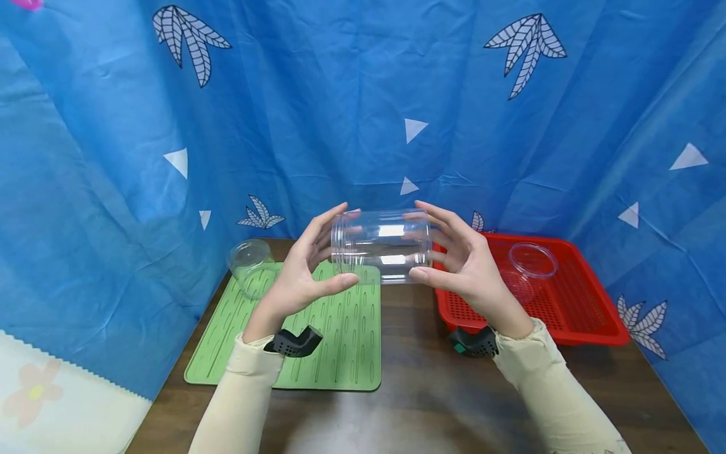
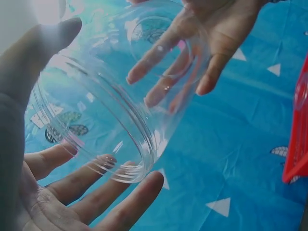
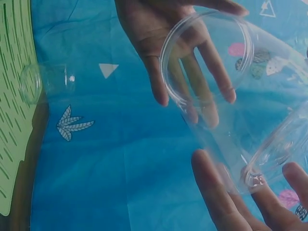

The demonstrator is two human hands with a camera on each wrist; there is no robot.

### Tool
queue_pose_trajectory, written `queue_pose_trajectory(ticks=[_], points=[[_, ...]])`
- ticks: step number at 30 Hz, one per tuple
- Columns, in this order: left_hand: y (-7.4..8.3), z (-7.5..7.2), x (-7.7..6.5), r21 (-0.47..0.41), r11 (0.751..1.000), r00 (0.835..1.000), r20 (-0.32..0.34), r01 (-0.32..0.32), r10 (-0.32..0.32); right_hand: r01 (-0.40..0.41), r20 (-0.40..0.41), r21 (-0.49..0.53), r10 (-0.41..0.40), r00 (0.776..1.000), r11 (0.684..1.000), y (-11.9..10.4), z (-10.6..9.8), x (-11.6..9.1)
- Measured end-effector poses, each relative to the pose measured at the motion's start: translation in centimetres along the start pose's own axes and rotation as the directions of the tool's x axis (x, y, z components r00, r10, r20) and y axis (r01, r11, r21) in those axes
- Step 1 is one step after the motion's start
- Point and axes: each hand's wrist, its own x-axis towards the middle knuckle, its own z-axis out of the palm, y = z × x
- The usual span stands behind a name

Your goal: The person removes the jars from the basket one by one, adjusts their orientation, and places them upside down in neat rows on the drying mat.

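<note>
A clear plastic jar (image 1: 381, 247) is held up on its side in mid-air, its threaded mouth to the left and its base to the right. My left hand (image 1: 297, 274) holds the mouth end, thumb in front and fingers behind. Around the base end my right hand (image 1: 475, 261) grips with its thumb and curled fingers. Through the clear wall, fingers show in both wrist views. In the left wrist view the jar's mouth (image 2: 139, 159) appears open, with no lid on it.
A second clear jar (image 1: 249, 255) stands on a green ridged mat (image 1: 340, 353) at the left. A red basket (image 1: 590, 315) on the right contains another clear round container (image 1: 533, 268). Both rest on a dark wooden table (image 1: 431, 391), with a blue curtain (image 1: 351, 113) behind.
</note>
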Motion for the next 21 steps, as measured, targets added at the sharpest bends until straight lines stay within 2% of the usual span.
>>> queue_pose_trajectory(ticks=[5, 9, 15, 21], points=[[-0.6, -0.7, -0.9, 0.016, 0.998, 0.998, -0.042, 0.054, -0.053, -0.01, -0.011, -0.057, 0.009, 1.0, 0.998, 0.4, 0.4, 0.8], [-1.2, -1.3, -2.3, 0.004, 0.996, 0.992, -0.085, 0.094, -0.093, -0.017, -0.014, -0.092, 0.015, 1.0, 0.996, 0.5, 1.4, 1.6], [-2.1, -2.1, -5.3, 0.013, 0.98, 0.971, -0.136, 0.2, -0.196, -0.067, -0.032, -0.202, 0.062, 0.998, 0.977, -0.4, 3.1, 2.8], [-3.5, -3.2, -8.4, 0.116, 0.965, 0.956, -0.209, 0.233, -0.206, -0.073, -0.013, -0.287, 0.072, 0.997, 0.955, 0.7, 4.7, 4.4]])
